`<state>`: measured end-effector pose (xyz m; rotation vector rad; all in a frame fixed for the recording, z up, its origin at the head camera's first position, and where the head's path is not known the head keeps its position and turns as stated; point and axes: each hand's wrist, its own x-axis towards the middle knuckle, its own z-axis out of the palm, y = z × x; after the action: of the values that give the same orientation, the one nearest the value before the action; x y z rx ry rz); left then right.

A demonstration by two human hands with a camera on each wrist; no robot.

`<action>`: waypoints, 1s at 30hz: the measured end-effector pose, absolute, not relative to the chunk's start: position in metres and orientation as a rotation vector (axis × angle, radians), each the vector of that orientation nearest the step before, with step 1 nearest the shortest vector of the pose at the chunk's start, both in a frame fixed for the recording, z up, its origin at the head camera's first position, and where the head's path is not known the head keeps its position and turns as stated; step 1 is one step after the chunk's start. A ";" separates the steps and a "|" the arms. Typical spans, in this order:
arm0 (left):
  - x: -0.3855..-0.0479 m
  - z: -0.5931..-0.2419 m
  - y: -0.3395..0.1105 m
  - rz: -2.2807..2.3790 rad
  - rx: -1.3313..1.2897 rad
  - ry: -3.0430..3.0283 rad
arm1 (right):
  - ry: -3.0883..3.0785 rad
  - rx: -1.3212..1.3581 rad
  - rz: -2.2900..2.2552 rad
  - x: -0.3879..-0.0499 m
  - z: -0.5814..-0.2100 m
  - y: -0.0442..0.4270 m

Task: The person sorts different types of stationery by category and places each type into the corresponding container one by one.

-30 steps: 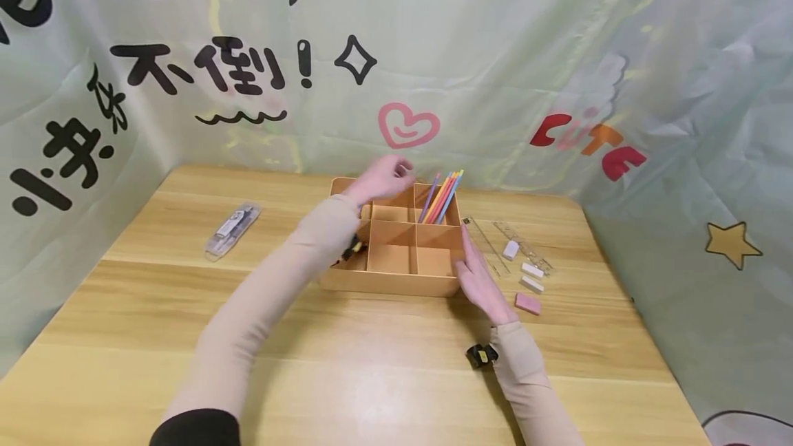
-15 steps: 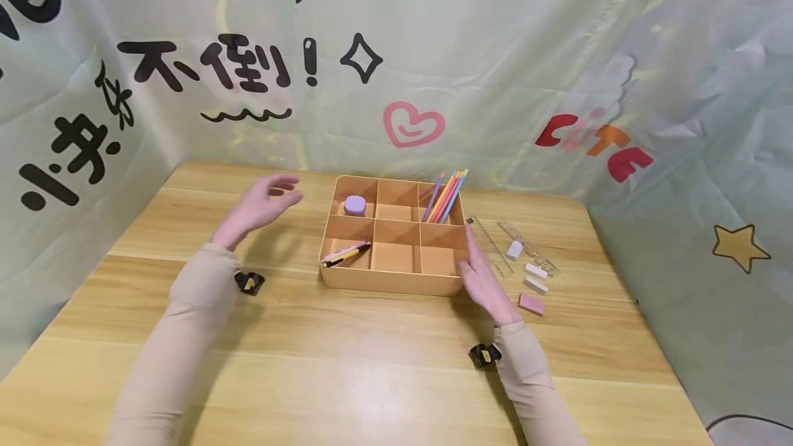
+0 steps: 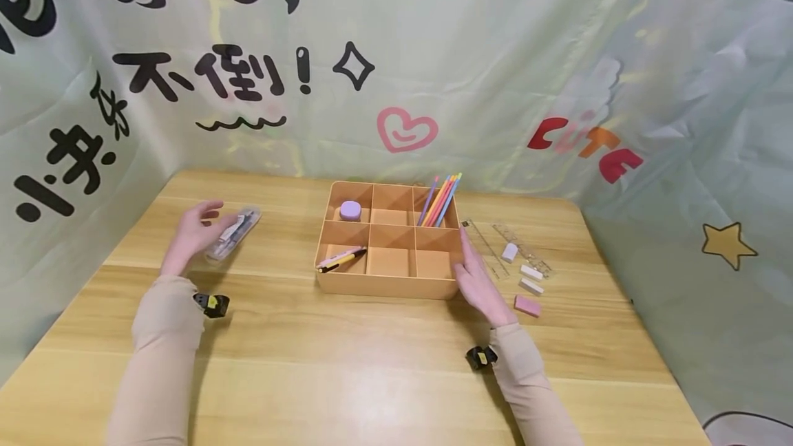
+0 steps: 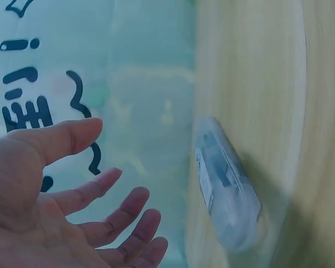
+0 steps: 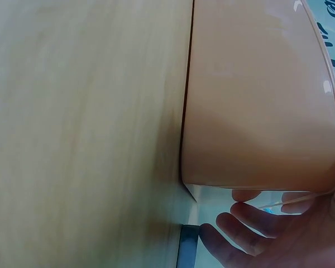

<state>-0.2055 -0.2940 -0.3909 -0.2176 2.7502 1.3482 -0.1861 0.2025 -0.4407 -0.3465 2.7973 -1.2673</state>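
Left hand: a person's left hand [image 3: 194, 234], in a pale sleeve, hovers near the table's left side; its fingers and thumb are spread apart, holding nothing.
Clear case: a see-through case [image 3: 238, 234] lies on the table [image 3: 347, 363] just beside that hand, which hides part of it from above; the wrist view shows a gap between them.
Organiser: a tan, six-compartment box [image 3: 387, 285] at centre, its partitions separating the contents.
Left compartments: a purple-topped object [image 3: 350, 210] at the back; two pens [image 3: 343, 260] slanting in front.
Back right compartment: coloured sticks [image 3: 441, 202] rising above the rim.
Right hand: the right hand [image 3: 476, 281] lies along the organiser's right end, fingers extended, not clamped around anything.
Far right: two clear rulers [image 3: 536, 261], three whitish blocks [image 3: 531, 285] and a pink block [image 3: 527, 305] lie close beyond that hand.
Backdrop: pale printed cloth [image 3: 495, 54].
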 end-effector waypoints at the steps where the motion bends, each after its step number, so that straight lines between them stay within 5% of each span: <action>1: -0.204 -0.391 -0.295 1.349 -0.231 2.740 | 2.801 -0.349 -1.264 -0.186 -0.441 0.202; 30: -0.207 -0.430 -0.308 1.002 -0.316 2.777 | 2.831 -0.380 -1.276 -0.185 -0.441 0.202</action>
<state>-0.2069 -0.3081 -0.4304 -0.3165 2.7765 1.0020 -0.1850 0.2017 -0.4410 -0.3799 2.8310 -1.2763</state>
